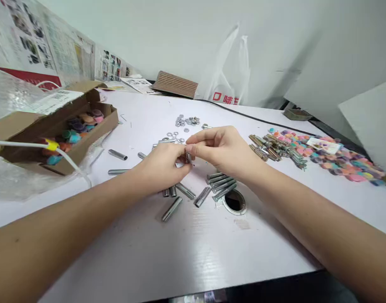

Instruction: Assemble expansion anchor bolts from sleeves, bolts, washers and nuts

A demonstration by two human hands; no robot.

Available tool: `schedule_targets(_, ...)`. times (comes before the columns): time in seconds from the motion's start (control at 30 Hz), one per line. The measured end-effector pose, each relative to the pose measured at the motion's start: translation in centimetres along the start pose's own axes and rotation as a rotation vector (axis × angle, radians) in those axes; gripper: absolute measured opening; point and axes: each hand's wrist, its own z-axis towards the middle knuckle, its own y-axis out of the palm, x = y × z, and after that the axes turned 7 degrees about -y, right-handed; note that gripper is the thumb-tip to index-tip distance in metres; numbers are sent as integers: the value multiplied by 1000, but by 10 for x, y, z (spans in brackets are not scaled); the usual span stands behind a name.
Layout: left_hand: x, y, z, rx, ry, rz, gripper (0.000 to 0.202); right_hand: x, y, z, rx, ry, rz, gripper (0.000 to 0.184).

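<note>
My left hand and my right hand meet over the middle of the table. Between the fingertips of both is a silver expansion bolt part, mostly covered by the fingers. The right thumb and forefinger pinch at its upper end; the left fingers are closed round it. Slotted metal sleeves lie scattered below and left of the hands. Under my right hand rests a row of bolts. Beyond the hands are a group of nuts and several washers.
Assembled expansion bolts are heaped at the right, beside many colourful small pieces. An open cardboard box stands left, with a white cable across it. A round hole pierces the white table. A plastic bag is at the back.
</note>
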Motion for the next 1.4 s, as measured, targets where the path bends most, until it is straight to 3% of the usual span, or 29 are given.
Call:
schedule_targets(0.2, -5, 3, 4, -8, 67, 18, 24, 5, 0, 6, -6, -4, 2, 20)
schedule_targets(0.53, -5, 7, 13, -5, 29, 4, 24, 13, -5, 9, -4, -135, -72, 18)
schedule_targets(0.73, -6, 6, 14, -37, 37, 22, 27, 21, -9, 7, -55, -94, -43, 24)
schedule_targets(0.9, -4, 4, 15, -58, 41, 87, 29, 25, -11, 8, -71, -200, -72, 20)
schedule_targets(1.1, -4, 6, 15, -33, -13, 105, 28, 32, -26, 16, 47, -218, -19, 29)
schedule_targets(1.2, -4, 7, 16, -18, -28, 119, 30, 30, -27, 15, 56, -206, -66, 34)
schedule_targets(1.4, -6, 8, 17, -36, 58, 113, 20, 17, -15, 6, -47, -372, -281, 17)
